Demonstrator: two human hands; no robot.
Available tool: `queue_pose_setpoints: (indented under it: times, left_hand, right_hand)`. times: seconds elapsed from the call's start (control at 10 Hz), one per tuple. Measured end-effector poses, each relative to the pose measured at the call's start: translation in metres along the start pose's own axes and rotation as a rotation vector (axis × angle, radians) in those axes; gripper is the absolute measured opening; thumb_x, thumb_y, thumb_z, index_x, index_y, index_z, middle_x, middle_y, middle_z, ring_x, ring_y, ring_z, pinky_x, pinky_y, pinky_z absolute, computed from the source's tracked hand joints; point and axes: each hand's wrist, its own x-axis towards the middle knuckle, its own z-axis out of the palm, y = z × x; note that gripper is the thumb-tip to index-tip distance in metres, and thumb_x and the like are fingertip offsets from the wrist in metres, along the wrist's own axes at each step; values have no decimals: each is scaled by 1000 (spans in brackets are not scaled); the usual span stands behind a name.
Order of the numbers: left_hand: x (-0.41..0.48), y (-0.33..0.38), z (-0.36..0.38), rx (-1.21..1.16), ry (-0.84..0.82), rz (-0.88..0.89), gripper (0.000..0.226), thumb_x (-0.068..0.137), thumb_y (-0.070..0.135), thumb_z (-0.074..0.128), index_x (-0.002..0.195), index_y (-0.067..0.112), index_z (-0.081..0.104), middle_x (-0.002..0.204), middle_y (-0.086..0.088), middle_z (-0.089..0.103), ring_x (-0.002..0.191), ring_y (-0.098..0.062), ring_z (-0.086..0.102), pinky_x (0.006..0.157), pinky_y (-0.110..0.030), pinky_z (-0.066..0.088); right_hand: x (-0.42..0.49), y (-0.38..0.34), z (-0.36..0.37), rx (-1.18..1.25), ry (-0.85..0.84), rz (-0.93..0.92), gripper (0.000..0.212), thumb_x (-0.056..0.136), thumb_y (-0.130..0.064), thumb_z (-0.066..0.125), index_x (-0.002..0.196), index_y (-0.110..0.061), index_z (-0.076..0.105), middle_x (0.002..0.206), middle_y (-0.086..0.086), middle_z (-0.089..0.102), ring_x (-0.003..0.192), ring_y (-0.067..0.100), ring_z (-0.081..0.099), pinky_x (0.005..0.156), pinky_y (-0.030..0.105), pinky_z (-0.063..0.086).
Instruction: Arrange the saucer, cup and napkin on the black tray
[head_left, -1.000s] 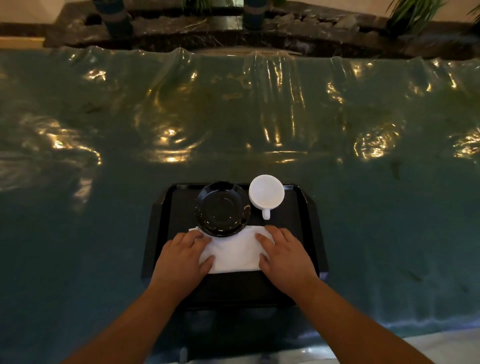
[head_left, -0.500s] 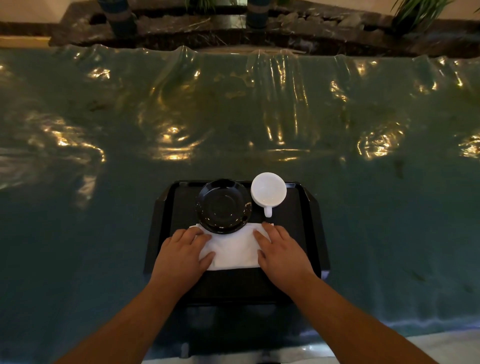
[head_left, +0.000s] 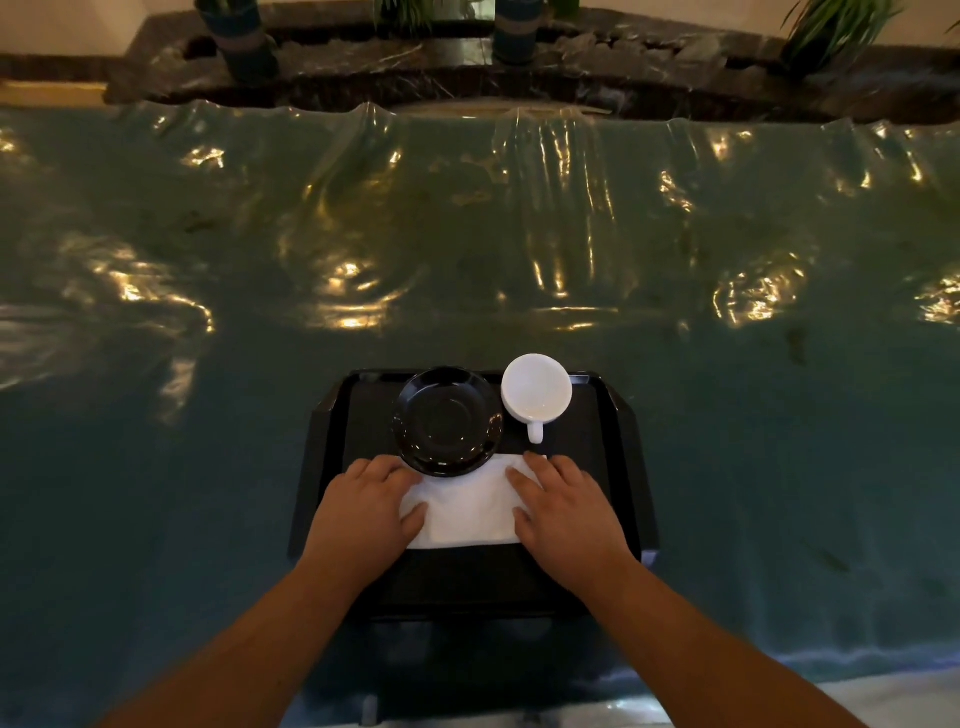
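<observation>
A black tray (head_left: 618, 457) lies on the table in front of me. On its far half sits a glossy black saucer (head_left: 448, 422), and to its right stands a white cup (head_left: 536, 394), upright and empty, handle pointing toward me. A folded white napkin (head_left: 467, 506) lies flat on the tray just below the saucer, its far edge tucked under the saucer's rim. My left hand (head_left: 363, 512) rests flat on the napkin's left end and my right hand (head_left: 566, 514) on its right end, fingers spread, pressing rather than gripping.
A teal cloth under wrinkled clear plastic (head_left: 467, 234) covers the wide table. A dark marble ledge (head_left: 467, 67) with potted plants runs behind the far edge. The table's near edge (head_left: 779, 670) runs just below the tray.
Both hands stay flat on the napkin's ends with only slight shifts. The saucer, cup and tray have not moved.
</observation>
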Motion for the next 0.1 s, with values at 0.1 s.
queue_pose_setpoints:
  times: [0.1]
  left_hand:
    - [3,2,-10,-29,-13,-18,40,89,47,64,119,24,76,119,2,74,102,-21,67,83,-38,56]
  right_hand:
    - [-5,-3,-11,8,5,1,51,98,-47,50,143,-23,58,147,7,57,131,31,51,105,47,48]
